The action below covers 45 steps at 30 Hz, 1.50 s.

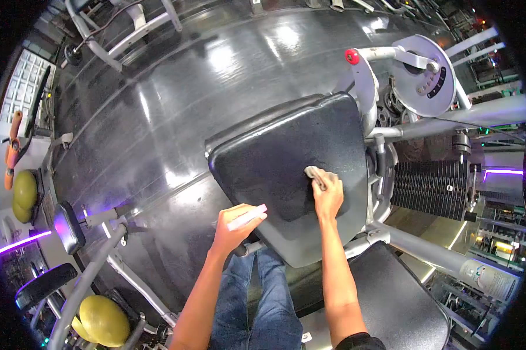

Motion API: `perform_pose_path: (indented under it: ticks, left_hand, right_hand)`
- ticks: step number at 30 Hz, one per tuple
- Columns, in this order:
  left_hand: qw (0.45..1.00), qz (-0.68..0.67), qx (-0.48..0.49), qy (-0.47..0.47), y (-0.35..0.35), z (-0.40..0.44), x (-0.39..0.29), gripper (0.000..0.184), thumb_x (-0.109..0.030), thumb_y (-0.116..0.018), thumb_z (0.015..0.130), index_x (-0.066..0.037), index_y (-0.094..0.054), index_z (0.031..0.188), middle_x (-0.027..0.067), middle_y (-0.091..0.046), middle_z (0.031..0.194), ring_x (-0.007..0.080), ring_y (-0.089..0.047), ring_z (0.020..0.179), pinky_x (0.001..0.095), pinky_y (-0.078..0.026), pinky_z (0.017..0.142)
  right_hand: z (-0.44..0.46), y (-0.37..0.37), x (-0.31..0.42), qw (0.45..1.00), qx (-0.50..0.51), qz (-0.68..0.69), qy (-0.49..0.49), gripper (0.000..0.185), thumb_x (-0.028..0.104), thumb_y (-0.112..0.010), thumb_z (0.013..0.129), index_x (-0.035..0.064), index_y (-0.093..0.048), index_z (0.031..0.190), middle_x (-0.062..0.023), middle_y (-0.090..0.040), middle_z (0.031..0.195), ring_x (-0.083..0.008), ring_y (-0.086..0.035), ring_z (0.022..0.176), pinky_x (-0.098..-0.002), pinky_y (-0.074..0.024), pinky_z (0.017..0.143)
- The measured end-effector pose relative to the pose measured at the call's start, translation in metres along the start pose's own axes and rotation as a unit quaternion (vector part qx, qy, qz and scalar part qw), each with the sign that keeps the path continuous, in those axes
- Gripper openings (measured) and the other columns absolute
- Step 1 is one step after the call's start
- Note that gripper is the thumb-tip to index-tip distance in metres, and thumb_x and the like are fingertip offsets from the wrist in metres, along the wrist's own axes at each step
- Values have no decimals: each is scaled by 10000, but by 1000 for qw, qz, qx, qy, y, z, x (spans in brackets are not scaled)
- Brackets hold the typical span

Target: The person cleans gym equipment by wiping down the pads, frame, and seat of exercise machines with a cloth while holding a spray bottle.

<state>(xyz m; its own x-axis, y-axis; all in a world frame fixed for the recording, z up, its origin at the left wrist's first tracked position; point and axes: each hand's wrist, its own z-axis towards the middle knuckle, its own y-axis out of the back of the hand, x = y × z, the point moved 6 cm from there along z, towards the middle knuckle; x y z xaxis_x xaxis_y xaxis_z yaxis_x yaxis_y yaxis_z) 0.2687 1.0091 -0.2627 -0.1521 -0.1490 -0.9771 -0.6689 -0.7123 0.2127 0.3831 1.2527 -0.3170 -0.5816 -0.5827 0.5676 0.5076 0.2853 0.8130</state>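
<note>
We see the black pad (263, 154) in the middle of the scene, and its surface is darker at the centre and greyer along the near edge. On its right part is our right hand (328, 195); its fingers are bent and pressed together on a small pale cloth (315, 174), which touches the pad. Our left hand (231, 226) is at the near left edge of the pad, with the fingers closed around a pale pink-and-white object (246, 217); we cannot tell what this object is. To the right of the pad we find a stack of dark weight plates (426, 189), and at far right a grey disc (421, 76) with numbers, near a red knob (352, 56). At near right lies another black cushion (397, 297).
</note>
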Motion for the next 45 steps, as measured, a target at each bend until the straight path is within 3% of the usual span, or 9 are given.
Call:
perform_pose_path:
  ticks: [7, 14, 20, 25, 28, 31, 37, 41, 45]
  left_hand:
    - [955, -88, -227, 171, 53, -23, 13, 206, -174, -645, 952, 23, -697, 919, 44, -656, 770, 98, -602, 671, 260, -479, 638]
    - [901, -255, -301, 181, 86, -31, 44, 288, -270, -551, 1018, 3, -586, 1104, 68, -624, 939, 107, -564, 709, 261, -462, 689]
    - [886, -287, -324, 169, 118, -38, 41, 246, -240, -570, 998, -4, -623, 1041, 64, -642, 915, 110, -560, 680, 273, -455, 694]
    - [943, -35, -223, 244, 123, -42, 40, 212, -227, -683, 924, -16, -680, 936, 28, -643, 777, 147, -608, 685, 303, -470, 657]
    - [949, 91, -237, 189, 111, -54, 77, 189, -189, -721, 885, -10, -687, 935, 78, -652, 770, 200, -638, 697, 332, -485, 651]
    - [930, 99, -307, 177, 95, -63, 101, 166, -174, -703, 907, -31, -711, 990, 16, -615, 754, 79, -539, 699, 276, -456, 664]
    - [895, 1, -381, 232, 70, -65, 120, 146, -154, -724, 879, -18, -702, 925, 10, -611, 736, 84, -549, 717, 274, -460, 678]
    - [877, 44, -453, 152, 61, -60, 117, 147, -152, -727, 876, -11, -696, 903, 18, -630, 726, 101, -558, 694, 295, -470, 674]
    - [845, 8, -495, 203, 56, -57, 127, 139, -143, -718, 879, -7, -691, 887, 27, -640, 731, 115, -575, 689, 303, -475, 667]
  right_hand:
    - [-37, -30, 44, 1000, 11, 20, 12, 336, 167, -777, 787, 196, -746, 1120, -98, -671, 1064, -296, -616, 964, -405, -504, 866]
    - [-100, -63, 100, 973, 182, 29, 138, 514, 175, -816, 701, 340, -713, 1178, -55, -670, 1061, -275, -606, 963, -391, -565, 801]
    - [-65, -30, 51, 993, 90, 6, 75, 375, 79, -760, 737, 230, -764, 1080, -43, -702, 1060, -256, -626, 952, -370, -532, 857]
    - [-46, -40, 58, 999, 21, 34, -21, 356, 63, -749, 800, 187, -755, 1133, -50, -681, 1042, -246, -607, 936, -345, -505, 848]
    - [-64, -65, 94, 998, 2, 67, 14, 392, 62, -772, 773, 203, -751, 1138, -57, -674, 1059, -251, -615, 961, -362, -509, 865]
    - [-88, -76, 122, 994, 60, 65, 58, 423, 64, -780, 748, 225, -749, 1137, -81, -676, 1058, -279, -617, 956, -391, -518, 860]
    - [-120, -60, 110, 974, 182, -4, 134, 440, 118, -789, 737, 288, -747, 1140, -65, -687, 1038, -292, -602, 908, -388, -544, 822]
    - [-131, -60, 98, 972, 181, -26, 150, 467, 172, -814, 720, 334, -737, 1152, -72, -651, 973, -292, -602, 927, -401, -561, 748]
    - [-108, -73, 147, 970, 157, -48, 178, 534, 155, -812, 709, 347, -710, 1196, -61, -623, 923, -299, -571, 922, -393, -553, 757]
